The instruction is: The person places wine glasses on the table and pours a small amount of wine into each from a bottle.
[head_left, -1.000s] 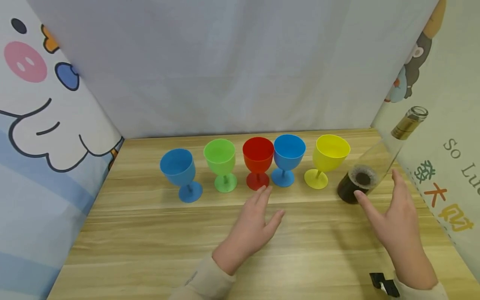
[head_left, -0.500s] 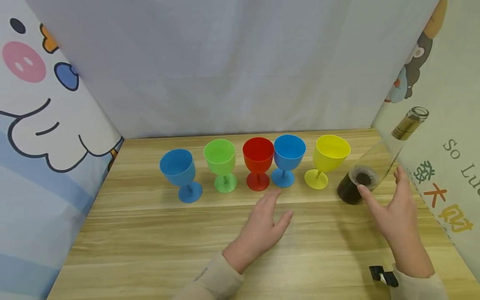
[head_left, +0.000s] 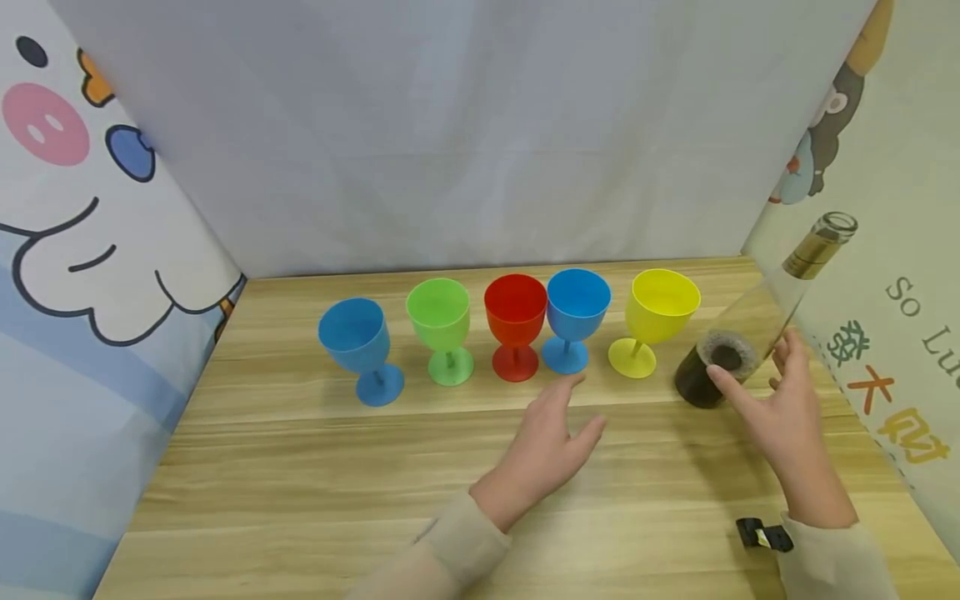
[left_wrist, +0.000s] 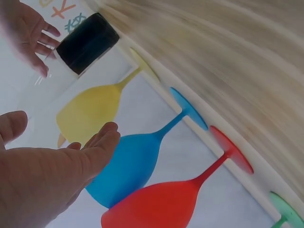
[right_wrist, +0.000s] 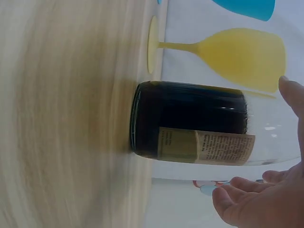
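Note:
A clear glass wine bottle [head_left: 696, 382] with dark liquid in its lower part stands upright at the right of the table. My right hand [head_left: 783, 429] is beside it, thumb and fingers spread on either side of the glass; in the right wrist view a gap shows between the fingers and the labelled side. The left hand [head_left: 536, 454] hovers with extended fingers in front of the red goblet [head_left: 516, 312] and a blue goblet [head_left: 578, 306], holding nothing. A yellow goblet [head_left: 660, 307] stands just left of the bottle.
Further left in the row are a green goblet [head_left: 439, 312] and a second blue goblet [head_left: 356, 335]. All stand upright near the back edge of the wooden table [head_left: 300, 500]. A pale curtain [head_left: 480, 142] hangs behind, with printed cloths at both sides.
My right hand has moved forward and closer round the bottle, its fingers bending in more. The left hand has drifted right. The bottle and goblets stay in place.

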`<state>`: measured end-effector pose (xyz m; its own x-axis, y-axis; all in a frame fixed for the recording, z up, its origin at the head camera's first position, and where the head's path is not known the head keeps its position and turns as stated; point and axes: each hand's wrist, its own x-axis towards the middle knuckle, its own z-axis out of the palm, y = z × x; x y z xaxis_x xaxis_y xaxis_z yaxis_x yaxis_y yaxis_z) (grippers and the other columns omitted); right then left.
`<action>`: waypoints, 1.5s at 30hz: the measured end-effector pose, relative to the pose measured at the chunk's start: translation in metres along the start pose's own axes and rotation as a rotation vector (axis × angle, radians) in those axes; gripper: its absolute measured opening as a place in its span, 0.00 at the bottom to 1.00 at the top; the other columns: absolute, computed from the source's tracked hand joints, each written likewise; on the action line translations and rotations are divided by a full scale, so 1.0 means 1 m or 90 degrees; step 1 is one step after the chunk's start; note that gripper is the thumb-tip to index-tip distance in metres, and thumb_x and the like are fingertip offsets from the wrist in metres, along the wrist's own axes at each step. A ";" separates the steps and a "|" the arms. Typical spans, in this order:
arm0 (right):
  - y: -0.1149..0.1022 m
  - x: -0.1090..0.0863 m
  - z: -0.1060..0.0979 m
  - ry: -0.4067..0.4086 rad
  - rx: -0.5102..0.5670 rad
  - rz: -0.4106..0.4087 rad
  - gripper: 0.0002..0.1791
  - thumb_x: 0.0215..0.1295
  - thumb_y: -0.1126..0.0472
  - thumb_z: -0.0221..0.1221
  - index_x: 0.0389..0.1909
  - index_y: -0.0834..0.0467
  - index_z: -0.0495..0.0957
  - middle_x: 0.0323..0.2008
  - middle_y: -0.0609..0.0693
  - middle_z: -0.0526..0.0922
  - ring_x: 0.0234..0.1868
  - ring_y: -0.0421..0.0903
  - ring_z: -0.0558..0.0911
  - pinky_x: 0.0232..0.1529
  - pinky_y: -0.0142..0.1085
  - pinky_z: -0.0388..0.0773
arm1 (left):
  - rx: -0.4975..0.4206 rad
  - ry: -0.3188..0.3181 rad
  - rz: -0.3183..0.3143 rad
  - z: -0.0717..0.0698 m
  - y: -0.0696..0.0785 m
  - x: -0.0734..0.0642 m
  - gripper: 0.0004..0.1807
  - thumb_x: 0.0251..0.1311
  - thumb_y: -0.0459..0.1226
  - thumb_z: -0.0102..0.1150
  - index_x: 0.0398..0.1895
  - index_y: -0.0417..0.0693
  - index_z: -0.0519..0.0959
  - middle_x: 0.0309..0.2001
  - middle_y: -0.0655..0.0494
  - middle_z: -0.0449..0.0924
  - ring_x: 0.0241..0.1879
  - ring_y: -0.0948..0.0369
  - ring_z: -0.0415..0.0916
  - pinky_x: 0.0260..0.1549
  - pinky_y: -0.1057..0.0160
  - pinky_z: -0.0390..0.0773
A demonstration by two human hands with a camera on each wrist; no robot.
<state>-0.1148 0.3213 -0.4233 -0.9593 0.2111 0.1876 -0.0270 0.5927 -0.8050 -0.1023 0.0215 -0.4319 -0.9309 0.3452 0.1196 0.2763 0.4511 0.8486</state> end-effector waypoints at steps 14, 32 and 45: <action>0.009 0.012 0.008 0.009 0.003 0.010 0.56 0.65 0.50 0.69 0.80 0.58 0.41 0.77 0.67 0.50 0.75 0.66 0.54 0.68 0.64 0.53 | -0.083 -0.004 -0.075 0.027 -0.003 0.034 0.34 0.69 0.46 0.64 0.73 0.44 0.66 0.68 0.50 0.71 0.65 0.54 0.69 0.59 0.56 0.74; 0.011 0.020 0.012 0.008 0.059 0.023 0.58 0.62 0.53 0.72 0.81 0.55 0.41 0.75 0.69 0.55 0.73 0.65 0.58 0.68 0.64 0.54 | -0.077 0.044 -0.060 0.063 0.012 0.078 0.40 0.63 0.42 0.70 0.74 0.43 0.61 0.64 0.48 0.72 0.60 0.53 0.73 0.59 0.61 0.73; 0.011 0.023 0.023 0.081 0.108 0.060 0.57 0.57 0.56 0.76 0.79 0.53 0.47 0.68 0.59 0.68 0.66 0.52 0.69 0.59 0.35 0.69 | -0.093 0.100 -0.079 0.087 0.011 0.103 0.50 0.62 0.41 0.72 0.79 0.39 0.51 0.71 0.43 0.65 0.65 0.55 0.67 0.66 0.58 0.65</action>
<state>-0.1432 0.3147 -0.4409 -0.9172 0.3618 0.1670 0.0048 0.4292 -0.9032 -0.1747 0.1338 -0.4548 -0.9845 0.1568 0.0786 0.1303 0.3542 0.9261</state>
